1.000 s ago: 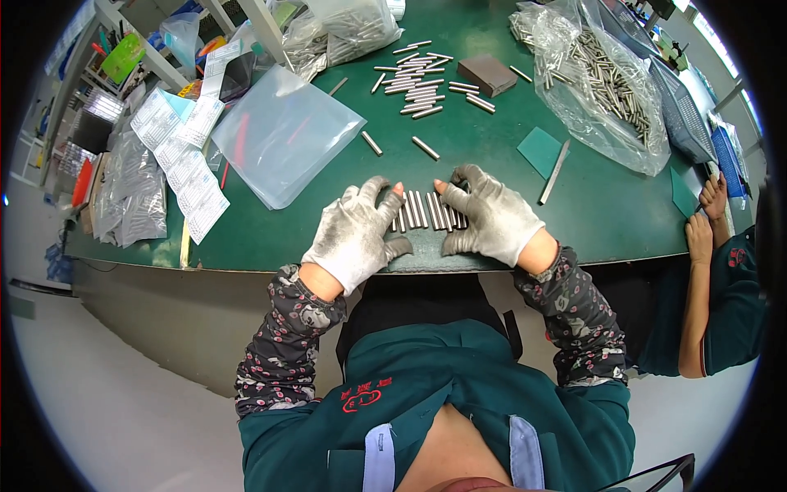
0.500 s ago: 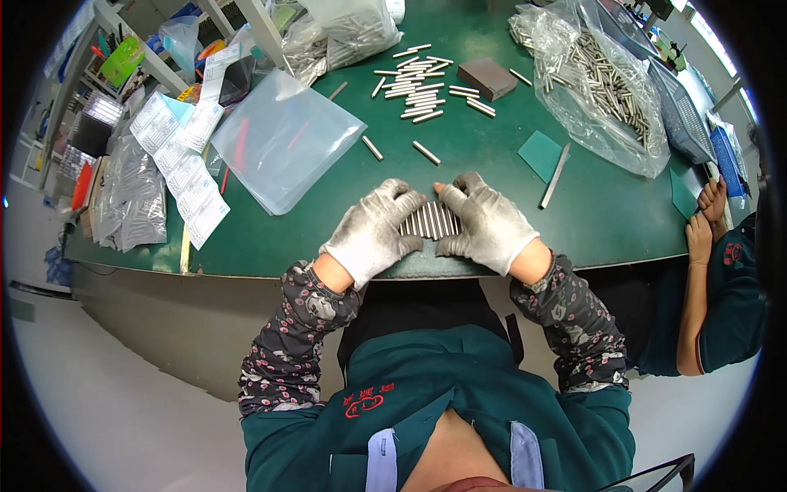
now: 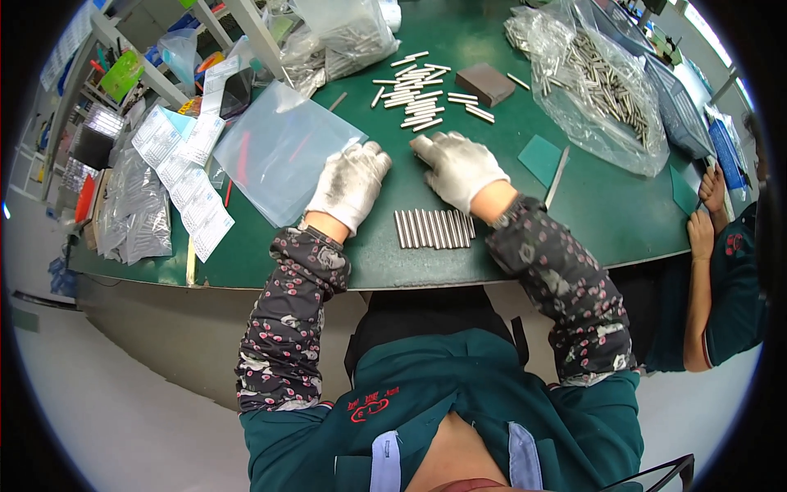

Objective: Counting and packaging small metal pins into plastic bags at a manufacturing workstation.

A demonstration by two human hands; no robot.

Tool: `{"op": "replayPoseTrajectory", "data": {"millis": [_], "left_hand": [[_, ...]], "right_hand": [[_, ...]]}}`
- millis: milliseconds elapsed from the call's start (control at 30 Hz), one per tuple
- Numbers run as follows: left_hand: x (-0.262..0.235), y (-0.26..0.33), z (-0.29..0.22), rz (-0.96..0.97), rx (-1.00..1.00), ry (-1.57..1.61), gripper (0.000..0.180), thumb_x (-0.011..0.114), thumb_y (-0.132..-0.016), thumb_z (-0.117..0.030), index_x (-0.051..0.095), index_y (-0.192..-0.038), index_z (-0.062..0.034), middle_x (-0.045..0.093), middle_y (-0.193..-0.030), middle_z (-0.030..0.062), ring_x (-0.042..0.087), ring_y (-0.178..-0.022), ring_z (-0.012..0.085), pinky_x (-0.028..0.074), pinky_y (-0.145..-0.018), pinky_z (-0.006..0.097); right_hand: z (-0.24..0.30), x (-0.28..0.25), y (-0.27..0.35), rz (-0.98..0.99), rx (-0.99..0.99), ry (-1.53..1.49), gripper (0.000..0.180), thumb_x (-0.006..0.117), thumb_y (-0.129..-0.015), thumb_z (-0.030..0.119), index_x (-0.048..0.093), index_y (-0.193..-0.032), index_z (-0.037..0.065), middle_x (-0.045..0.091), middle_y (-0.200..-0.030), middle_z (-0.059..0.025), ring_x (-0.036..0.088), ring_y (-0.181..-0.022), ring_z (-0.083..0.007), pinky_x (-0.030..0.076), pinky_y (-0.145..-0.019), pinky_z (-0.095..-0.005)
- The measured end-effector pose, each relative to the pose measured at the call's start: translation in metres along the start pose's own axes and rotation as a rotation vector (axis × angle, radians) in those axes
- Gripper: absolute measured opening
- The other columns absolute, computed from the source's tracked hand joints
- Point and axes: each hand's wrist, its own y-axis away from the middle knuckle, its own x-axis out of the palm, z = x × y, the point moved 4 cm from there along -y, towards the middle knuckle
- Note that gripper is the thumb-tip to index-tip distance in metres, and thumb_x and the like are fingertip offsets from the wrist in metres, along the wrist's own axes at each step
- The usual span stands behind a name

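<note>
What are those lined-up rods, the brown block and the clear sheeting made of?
The lined-up rods look like polished metal: silvery, with bright glints. The brown block is harder to tell; its dull, even surface could be stone or metal. The clear sheeting seems glossy plastic, being see-through with glare.

The rods [image 3: 434,230] are silver, tabletop [image 3: 615,217] green, sleeves [image 3: 283,344] floral on black.

I am counting one left hand [image 3: 348,184] and one right hand [image 3: 462,170], roughly eleven aligned metal pins [image 3: 434,229], one brown block [image 3: 485,83], one metal strip [image 3: 557,178], two dark-green sheets [image 3: 537,157].
</note>
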Motion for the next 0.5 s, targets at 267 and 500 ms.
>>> {"op": "replayPoseTrajectory", "data": {"millis": [267,500], "left_hand": [[-0.017,0.049,-0.017,0.054,0.148,0.073,0.016,0.053,-0.070,0.001,0.057,-0.082,-0.0089,0.058,-0.085,0.0049,0.058,-0.082,0.0238,0.048,-0.070,0.035],[-0.028,0.061,-0.022,-0.019,-0.094,0.593,0.053,0.076,-0.059,-0.011,0.055,-0.107,-0.0040,0.052,-0.105,0.0122,0.056,-0.089,0.0286,0.048,-0.076,0.036]], "right_hand": [[-0.026,-0.023,0.067,0.261,0.240,0.053,0.030,0.045,-0.074,0.006,0.059,-0.101,0.011,0.062,-0.084,-0.0130,0.060,-0.082,-0.0323,0.047,-0.068,-0.0423],[-0.011,-0.037,0.087,0.213,0.144,-0.224,0.058,0.068,-0.066,0.033,0.053,-0.117,0.008,0.058,-0.096,-0.0194,0.058,-0.089,-0.0360,0.047,-0.078,-0.0404]]}}
